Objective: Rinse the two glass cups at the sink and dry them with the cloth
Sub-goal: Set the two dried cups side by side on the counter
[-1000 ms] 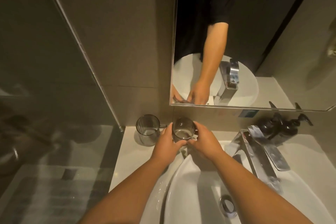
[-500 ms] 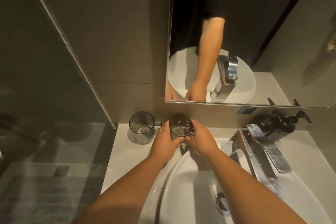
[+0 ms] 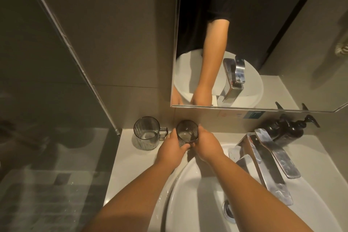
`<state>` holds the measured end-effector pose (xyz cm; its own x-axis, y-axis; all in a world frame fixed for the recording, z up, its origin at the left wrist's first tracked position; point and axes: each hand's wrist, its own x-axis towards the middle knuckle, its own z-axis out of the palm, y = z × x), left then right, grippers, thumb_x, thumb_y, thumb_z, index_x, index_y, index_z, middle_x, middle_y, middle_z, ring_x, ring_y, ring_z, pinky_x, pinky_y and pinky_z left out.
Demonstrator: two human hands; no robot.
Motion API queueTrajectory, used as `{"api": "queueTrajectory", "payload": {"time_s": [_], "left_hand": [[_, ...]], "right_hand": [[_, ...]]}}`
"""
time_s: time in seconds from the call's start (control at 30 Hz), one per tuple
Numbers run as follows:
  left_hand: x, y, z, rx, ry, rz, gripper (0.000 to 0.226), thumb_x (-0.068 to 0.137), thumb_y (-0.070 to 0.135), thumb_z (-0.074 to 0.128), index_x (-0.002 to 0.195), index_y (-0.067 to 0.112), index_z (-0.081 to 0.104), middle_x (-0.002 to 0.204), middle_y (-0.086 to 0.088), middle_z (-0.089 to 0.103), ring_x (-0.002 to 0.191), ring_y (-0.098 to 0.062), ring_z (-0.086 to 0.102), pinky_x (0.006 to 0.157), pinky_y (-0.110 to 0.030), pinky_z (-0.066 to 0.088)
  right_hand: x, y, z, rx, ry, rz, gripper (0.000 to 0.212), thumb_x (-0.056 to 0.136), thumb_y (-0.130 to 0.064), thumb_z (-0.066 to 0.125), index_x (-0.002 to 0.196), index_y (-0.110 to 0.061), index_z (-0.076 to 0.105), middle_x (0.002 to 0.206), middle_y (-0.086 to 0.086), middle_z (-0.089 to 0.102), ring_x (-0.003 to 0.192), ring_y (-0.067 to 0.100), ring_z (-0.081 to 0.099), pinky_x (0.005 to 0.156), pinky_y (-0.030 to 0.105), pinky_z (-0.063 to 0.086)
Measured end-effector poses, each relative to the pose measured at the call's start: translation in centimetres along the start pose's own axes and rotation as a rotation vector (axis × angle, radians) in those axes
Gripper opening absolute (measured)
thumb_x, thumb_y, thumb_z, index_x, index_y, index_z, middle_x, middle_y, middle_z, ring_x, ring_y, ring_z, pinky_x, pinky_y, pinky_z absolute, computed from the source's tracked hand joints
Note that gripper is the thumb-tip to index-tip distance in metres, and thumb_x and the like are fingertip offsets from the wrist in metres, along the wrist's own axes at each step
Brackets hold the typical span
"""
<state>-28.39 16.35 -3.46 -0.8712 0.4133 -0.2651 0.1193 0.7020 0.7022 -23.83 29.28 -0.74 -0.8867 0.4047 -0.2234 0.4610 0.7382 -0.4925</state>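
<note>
Two bare forearms reach forward from the bottom edge and converge toward the centre. The left hand (image 3: 171, 148) comes in from the lower left, its fingers curled around the left side of a small glass cup (image 3: 187, 133). The right hand (image 3: 207, 146) comes in from the lower right, wrapped around the cup's right side. Both hands share the grip, thumbs near the cup's front.

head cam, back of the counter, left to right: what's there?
Glass partition edge → free glass cup standing on the counter → held glass cup, gripped by the left hand and the right hand → faucet → dark pump bottles.
</note>
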Motion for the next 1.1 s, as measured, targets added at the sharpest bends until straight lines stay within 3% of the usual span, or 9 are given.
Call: {"api": "queueTrajectory", "payload": {"time_s": [0.2, 0.37, 0.47, 0.63, 0.77, 0.87, 0.97, 1.1], "left_hand": [[-2.0, 0.5, -1.3, 0.051, -0.059, -0.027, 0.068, 0.09, 0.038, 0.064, 0.147, 0.015, 0.034, 0.143, -0.011, 0.051, 0.129, -0.029, 0.051, 0.099, -0.035, 0.043], [-6.7, -1.2, -3.7, -0.207, 0.049, -0.076, 0.046, 0.095, 0.03, 0.06, 0.137, 0.015, 0.051, 0.137, -0.005, 0.059, 0.12, -0.018, 0.057, 0.094, -0.026, 0.042], [-8.7, -3.2, -5.0, -0.382, 0.204, -0.177, 0.035, 0.096, 0.022, 0.057, 0.13, 0.018, 0.056, 0.132, -0.002, 0.06, 0.106, -0.012, 0.057, 0.088, -0.023, 0.039], [-8.7, -4.0, -6.3, -0.381, 0.228, -0.203, 0.051, 0.093, 0.028, 0.057, 0.141, 0.019, 0.044, 0.133, 0.003, 0.051, 0.105, -0.012, 0.057, 0.09, -0.028, 0.043], [-6.9, -4.9, -6.4, -0.355, 0.195, -0.133, 0.044, 0.081, 0.038, 0.056, 0.124, 0.041, 0.051, 0.118, 0.008, 0.065, 0.104, -0.011, 0.065, 0.091, -0.044, 0.055], [-5.9, -5.7, -6.1, -0.364, 0.146, -0.107, 0.045, 0.084, 0.026, 0.058, 0.126, 0.042, 0.051, 0.121, 0.011, 0.066, 0.11, -0.008, 0.063, 0.097, -0.041, 0.053], [-6.1, -5.6, -7.0, -0.388, 0.115, -0.121, 0.05, 0.08, 0.035, 0.054, 0.13, 0.037, 0.048, 0.126, 0.007, 0.064, 0.112, -0.012, 0.062, 0.097, -0.038, 0.051], [-6.1, -5.2, -8.8, -0.472, 0.078, -0.165, 0.035, 0.092, 0.013, 0.051, 0.126, 0.022, 0.053, 0.108, 0.003, 0.065, 0.086, -0.013, 0.059, 0.065, -0.014, 0.043]], "right_hand": [[-0.8, -0.8, -0.4, -0.022, -0.025, 0.058, 0.074, 0.082, -0.008, 0.06, 0.146, -0.006, 0.023, 0.133, 0.019, 0.051, 0.113, 0.035, 0.057, 0.089, 0.04, 0.05], [-4.4, -2.2, -2.4, -0.037, 0.119, -0.058, 0.059, 0.087, -0.009, 0.053, 0.143, -0.004, 0.036, 0.15, 0.016, 0.034, 0.135, 0.032, 0.038, 0.111, 0.035, 0.032], [-6.4, -4.6, -2.5, -0.042, 0.122, -0.262, 0.05, 0.088, -0.012, 0.053, 0.138, -0.007, 0.048, 0.147, 0.012, 0.043, 0.132, 0.029, 0.043, 0.11, 0.033, 0.032], [-5.3, -9.5, -0.7, -0.061, 0.0, -0.383, 0.047, 0.09, -0.015, 0.05, 0.136, -0.01, 0.048, 0.146, 0.01, 0.044, 0.133, 0.026, 0.043, 0.106, 0.034, 0.036], [-2.9, -11.4, 1.6, -0.14, -0.089, -0.336, 0.049, 0.087, -0.014, 0.052, 0.133, 0.0, 0.044, 0.143, 0.021, 0.043, 0.135, 0.033, 0.039, 0.109, 0.036, 0.034], [-2.2, -11.5, 2.6, -0.204, -0.143, -0.278, 0.037, 0.082, -0.012, 0.057, 0.116, 0.0, 0.049, 0.122, 0.018, 0.052, 0.119, 0.034, 0.049, 0.097, 0.034, 0.039], [-2.6, -11.0, 3.1, -0.214, -0.128, -0.26, 0.031, 0.082, -0.014, 0.059, 0.11, -0.003, 0.052, 0.116, 0.016, 0.057, 0.11, 0.033, 0.055, 0.091, 0.035, 0.042], [-4.4, -9.9, 3.4, -0.078, -0.059, -0.187, 0.019, 0.09, -0.014, 0.045, 0.094, -0.004, 0.062, 0.098, 0.02, 0.065, 0.093, 0.035, 0.062, 0.068, 0.032, 0.041]]}}
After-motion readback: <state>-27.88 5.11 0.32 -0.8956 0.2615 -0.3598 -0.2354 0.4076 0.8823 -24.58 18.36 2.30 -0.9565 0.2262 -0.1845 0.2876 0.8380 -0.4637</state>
